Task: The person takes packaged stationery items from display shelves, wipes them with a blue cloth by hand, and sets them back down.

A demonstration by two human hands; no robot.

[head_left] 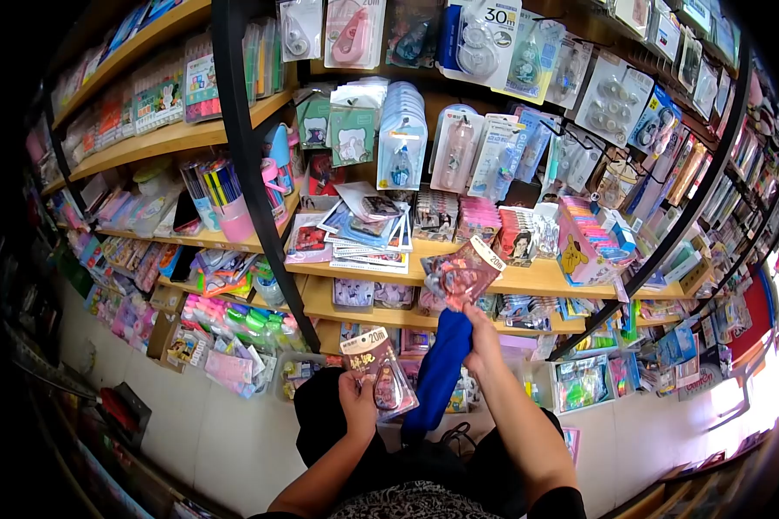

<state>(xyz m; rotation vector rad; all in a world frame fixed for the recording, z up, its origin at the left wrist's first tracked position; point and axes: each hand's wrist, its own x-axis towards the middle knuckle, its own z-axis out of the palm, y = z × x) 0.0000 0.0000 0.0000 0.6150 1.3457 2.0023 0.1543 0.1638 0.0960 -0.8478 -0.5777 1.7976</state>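
Observation:
My left hand grips the lower left edge of a brown blister-packed correction tape marked 20m, held low in front of my lap. My right hand is closed, with its fingers pinching the bottom of a second brown correction tape pack, also marked 20m. This one is raised in front of the shelf edge. A blue cloth hangs down from the same right hand, its upper end at the fingers. The two packs are apart from each other.
A wooden shelf stands just ahead, bearing loose flat packs and a pink box. Blister packs hang on hooks above. Black metal posts divide the shelving. Clear bins stand low down near the tiled floor.

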